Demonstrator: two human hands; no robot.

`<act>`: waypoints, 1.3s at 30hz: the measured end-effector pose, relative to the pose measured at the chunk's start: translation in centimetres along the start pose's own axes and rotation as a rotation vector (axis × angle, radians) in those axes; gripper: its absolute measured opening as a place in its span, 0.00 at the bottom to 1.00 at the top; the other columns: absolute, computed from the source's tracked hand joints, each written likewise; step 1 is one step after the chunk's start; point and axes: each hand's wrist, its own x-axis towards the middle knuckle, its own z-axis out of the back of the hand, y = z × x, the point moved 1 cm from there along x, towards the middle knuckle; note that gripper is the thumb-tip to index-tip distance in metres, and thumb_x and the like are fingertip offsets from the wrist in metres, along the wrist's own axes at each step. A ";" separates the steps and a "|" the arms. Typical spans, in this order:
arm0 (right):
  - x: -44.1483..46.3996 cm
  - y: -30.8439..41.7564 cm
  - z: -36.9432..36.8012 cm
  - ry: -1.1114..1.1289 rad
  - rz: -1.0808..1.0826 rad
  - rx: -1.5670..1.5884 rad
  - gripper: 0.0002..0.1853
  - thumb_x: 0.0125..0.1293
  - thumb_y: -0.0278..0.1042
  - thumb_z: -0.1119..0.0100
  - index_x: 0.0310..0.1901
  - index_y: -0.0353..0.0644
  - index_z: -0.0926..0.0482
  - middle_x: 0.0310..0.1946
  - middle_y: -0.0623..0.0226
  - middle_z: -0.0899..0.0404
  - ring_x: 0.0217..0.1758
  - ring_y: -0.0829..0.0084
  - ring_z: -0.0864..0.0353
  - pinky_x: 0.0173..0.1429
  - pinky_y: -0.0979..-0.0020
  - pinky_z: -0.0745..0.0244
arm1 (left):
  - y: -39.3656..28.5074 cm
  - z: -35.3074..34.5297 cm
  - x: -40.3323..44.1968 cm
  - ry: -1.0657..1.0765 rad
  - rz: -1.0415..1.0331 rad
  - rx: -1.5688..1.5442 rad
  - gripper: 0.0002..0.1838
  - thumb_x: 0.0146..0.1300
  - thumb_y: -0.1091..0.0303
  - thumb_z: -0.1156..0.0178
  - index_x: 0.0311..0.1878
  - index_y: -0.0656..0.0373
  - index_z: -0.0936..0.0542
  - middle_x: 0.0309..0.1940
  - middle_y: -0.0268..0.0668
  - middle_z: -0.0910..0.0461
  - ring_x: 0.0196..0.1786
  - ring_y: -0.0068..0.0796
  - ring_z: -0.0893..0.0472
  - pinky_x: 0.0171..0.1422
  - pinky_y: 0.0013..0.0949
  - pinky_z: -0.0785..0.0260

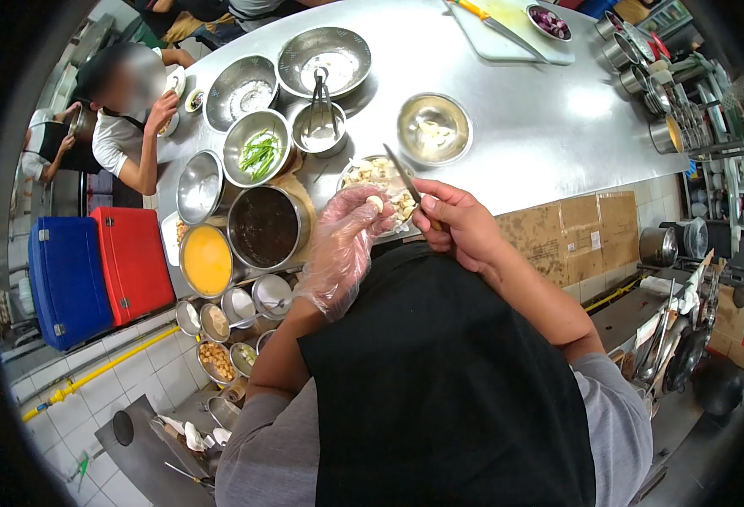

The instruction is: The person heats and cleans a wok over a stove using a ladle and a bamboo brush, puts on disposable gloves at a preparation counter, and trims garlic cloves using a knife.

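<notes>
My left hand (342, 237), in a clear plastic glove, pinches a pale garlic clove (375, 204). Close beside it, my right hand (467, 224) is bare and grips a small knife (403, 176), its blade slanting up and to the left. Partly hidden under both hands is a bowl of garlic cloves and peel (365, 172). Just beyond, a steel bowl (461, 150) holds several pale pieces that look like peeled cloves.
On the left of the steel table (541, 110) stand a bowl of green vegetables (260, 155), a dark-filled pot (264, 226) and a bowl of yellow liquid (206, 262). A large knife (507, 34) lies on a cutting board (477, 42). A co-worker (127, 127) stands at the far left.
</notes>
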 end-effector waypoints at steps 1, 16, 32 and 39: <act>0.1 0.0 0.1 0.003 -0.001 -0.001 0.24 0.83 0.33 0.48 0.77 0.48 0.29 0.32 0.73 0.23 0.23 0.84 0.40 0.27 0.78 0.45 | -0.1 0.1 -0.1 -0.002 -0.002 0.001 0.14 0.75 0.75 0.36 0.60 0.62 0.22 0.53 0.42 0.16 0.54 0.31 0.14 0.58 0.32 0.19; 4.3 -0.8 1.7 0.017 0.210 -0.612 0.34 0.80 0.30 0.44 0.84 0.49 0.40 0.33 0.70 0.15 0.30 0.84 0.27 0.38 0.77 0.28 | -1.3 1.7 -1.2 0.030 -0.054 -0.179 0.13 0.77 0.78 0.40 0.61 0.62 0.23 0.54 0.43 0.18 0.51 0.27 0.17 0.58 0.32 0.22; -2.1 1.6 -3.1 0.203 0.829 -1.143 0.32 0.69 0.25 0.35 0.75 0.52 0.24 0.33 0.55 0.18 0.34 0.53 0.18 0.42 0.60 0.23 | -1.9 -1.1 -3.3 0.202 -0.329 0.094 0.14 0.69 0.80 0.32 0.55 0.65 0.23 0.53 0.41 0.19 0.57 0.30 0.16 0.67 0.37 0.20; -2.5 1.5 -2.8 0.220 0.876 -1.115 0.30 0.67 0.22 0.35 0.72 0.51 0.20 0.31 0.56 0.20 0.32 0.56 0.18 0.40 0.61 0.23 | -2.0 -1.5 -3.5 0.210 -0.231 0.048 0.14 0.68 0.85 0.33 0.53 0.64 0.22 0.54 0.42 0.17 0.58 0.32 0.15 0.64 0.36 0.18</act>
